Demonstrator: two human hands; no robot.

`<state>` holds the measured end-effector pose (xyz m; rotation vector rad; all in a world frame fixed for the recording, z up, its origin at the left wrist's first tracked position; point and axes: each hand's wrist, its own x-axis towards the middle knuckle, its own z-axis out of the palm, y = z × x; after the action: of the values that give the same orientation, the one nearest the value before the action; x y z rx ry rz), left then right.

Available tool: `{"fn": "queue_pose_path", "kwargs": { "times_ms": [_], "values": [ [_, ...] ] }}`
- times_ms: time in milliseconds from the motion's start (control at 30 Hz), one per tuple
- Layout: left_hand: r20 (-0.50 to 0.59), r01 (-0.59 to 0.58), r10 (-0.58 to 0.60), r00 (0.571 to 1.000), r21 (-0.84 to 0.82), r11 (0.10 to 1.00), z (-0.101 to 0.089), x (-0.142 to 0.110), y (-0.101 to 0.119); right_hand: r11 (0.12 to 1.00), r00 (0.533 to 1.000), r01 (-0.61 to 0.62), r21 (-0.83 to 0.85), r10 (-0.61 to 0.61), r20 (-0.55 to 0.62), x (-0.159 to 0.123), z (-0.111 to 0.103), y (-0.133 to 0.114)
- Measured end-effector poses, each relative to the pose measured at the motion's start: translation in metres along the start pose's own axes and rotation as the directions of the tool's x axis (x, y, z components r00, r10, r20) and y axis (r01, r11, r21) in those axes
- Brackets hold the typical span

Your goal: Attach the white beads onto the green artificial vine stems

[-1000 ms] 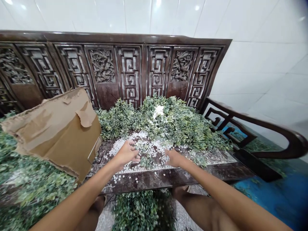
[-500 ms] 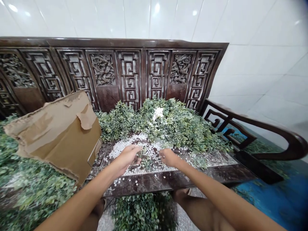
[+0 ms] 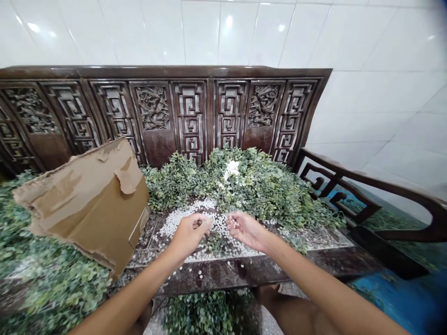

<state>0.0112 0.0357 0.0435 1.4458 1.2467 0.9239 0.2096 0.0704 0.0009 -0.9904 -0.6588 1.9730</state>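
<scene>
Left hand (image 3: 189, 236) loosely curled, grip unclear; right hand (image 3: 248, 231) open, palm up. Small white pieces (image 3: 219, 233) lay between and beneath both; green foliage (image 3: 260, 193) just beyond; torn cardboard (image 3: 94, 209) left of left hand.

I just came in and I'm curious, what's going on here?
A person is working with both hands over small white bits scattered on the seat of a carved wooden bench. The left hand is curled over the bits, and the right hand is open just above them. A heap of leafy green sprigs lies behind the hands, and a torn cardboard sheet leans on the left.
</scene>
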Motion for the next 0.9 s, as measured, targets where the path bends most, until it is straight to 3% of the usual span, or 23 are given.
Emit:
{"fn": "queue_pose_path", "kwargs": {
  "times_ms": [100,200,333,433,633,900],
  "values": [
    [-0.023,-0.074,0.077,0.997,0.096,0.993,0.001,-0.002,0.003,0.999,0.997,0.011,-0.05,-0.007,0.078,-0.013,0.017,0.001],
    [-0.037,-0.113,0.122,0.992,0.188,0.976,0.003,-0.004,0.006,0.98,0.986,0.124,-0.156,-0.105,0.128,-0.025,0.029,0.003],
    [-0.055,-0.15,0.17,0.984,0.263,0.953,0.005,-0.007,0.009,0.835,0.942,0.335,-0.437,-0.291,0.165,-0.032,0.033,0.005],
    [-0.045,-0.149,0.165,0.985,0.253,0.956,0.006,-0.009,0.01,0.754,0.918,0.386,-0.531,-0.369,0.144,-0.031,0.031,0.006],
    [-0.033,-0.168,0.179,0.983,0.213,0.963,0.01,-0.011,0.01,0.782,0.918,0.366,-0.505,-0.393,0.056,-0.031,0.031,0.011],
    [-0.106,-0.138,0.157,0.982,0.168,0.976,0.014,-0.01,0.009,0.812,0.927,0.363,-0.456,-0.363,0.093,-0.029,0.03,0.015]
  ]
}}
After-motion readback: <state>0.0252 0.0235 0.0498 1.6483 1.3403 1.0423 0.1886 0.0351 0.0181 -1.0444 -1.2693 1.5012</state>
